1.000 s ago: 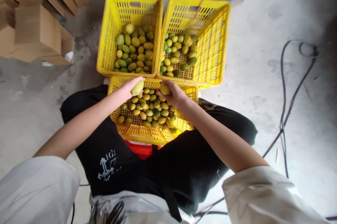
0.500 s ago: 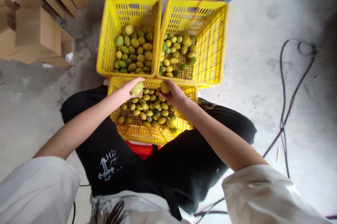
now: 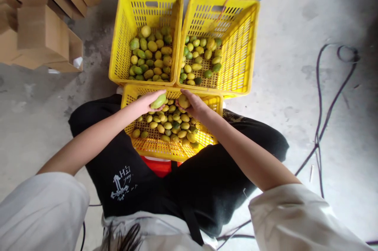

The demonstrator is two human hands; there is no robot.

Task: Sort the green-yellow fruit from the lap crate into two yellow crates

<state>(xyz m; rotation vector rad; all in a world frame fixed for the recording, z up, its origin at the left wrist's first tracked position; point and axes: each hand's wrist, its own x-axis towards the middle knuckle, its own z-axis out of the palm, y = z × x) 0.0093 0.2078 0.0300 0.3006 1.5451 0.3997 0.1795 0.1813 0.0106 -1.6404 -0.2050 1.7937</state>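
Green fruit [image 3: 158, 102] sits in my left hand [image 3: 147, 101], near the far edge of the near crate [image 3: 153, 148], left of that edge's middle; my fingers are bent around it, parted only by its width. My right hand [image 3: 195, 105] is likewise curled around a yellowish fruit [image 3: 183, 102], right of the middle. Loose fruits [image 3: 168, 126] lie below, two by the near-left corner.

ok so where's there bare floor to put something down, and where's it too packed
Bare floor shows right of the far right crate, up to the black cable, and left of the left knee, below the cardboard boxes. Crowded: the near crate, spread with fruit, below the left hand and right hand, and the far left crate.
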